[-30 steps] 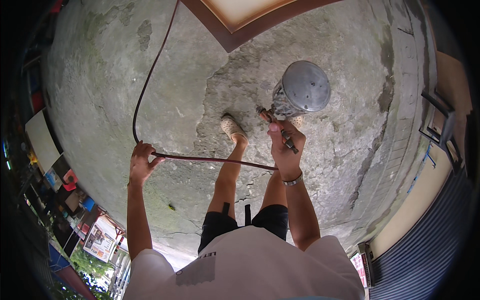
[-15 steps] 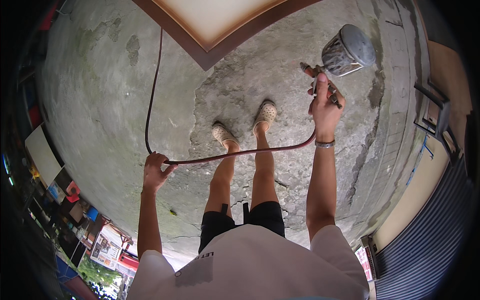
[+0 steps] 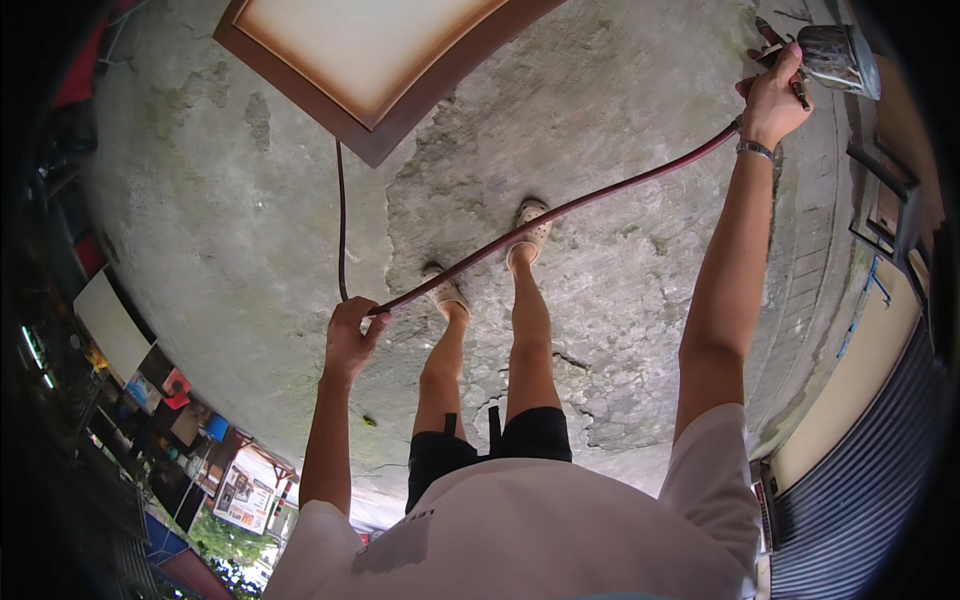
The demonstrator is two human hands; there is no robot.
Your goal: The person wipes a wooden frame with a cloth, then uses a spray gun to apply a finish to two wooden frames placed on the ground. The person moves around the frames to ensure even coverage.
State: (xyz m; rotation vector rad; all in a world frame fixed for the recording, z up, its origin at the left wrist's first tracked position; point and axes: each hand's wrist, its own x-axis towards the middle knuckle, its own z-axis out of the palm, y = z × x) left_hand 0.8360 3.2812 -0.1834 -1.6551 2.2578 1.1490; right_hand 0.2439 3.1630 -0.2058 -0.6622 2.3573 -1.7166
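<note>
My right hand (image 3: 776, 98) is stretched out to the far right, its fingers wrapped round a spray gun (image 3: 800, 88) with a grey, paint-stained cup (image 3: 838, 62) on its far side. From below that hand a dark red hose (image 3: 600, 202) slants down to the left. My left hand (image 3: 352, 335) pinches this hose in front of my left leg. Beyond the left hand the hose runs away towards a panel (image 3: 385, 50), pale in the middle with brown shading and a dark brown border. The panel's near corner points at me; its far part is cut off by the view.
Cracked, rough concrete floor (image 3: 230, 270) lies under my clogs (image 3: 532, 222). On the right are a black metal frame (image 3: 885, 215) and a corrugated shutter (image 3: 850, 470). Assorted goods and a white board (image 3: 112, 322) line the left side.
My right hand has swung away and to the right with the spray gun. My left hand has moved right with the hose, which is now stretched straighter. The panel appears further left and nearer.
</note>
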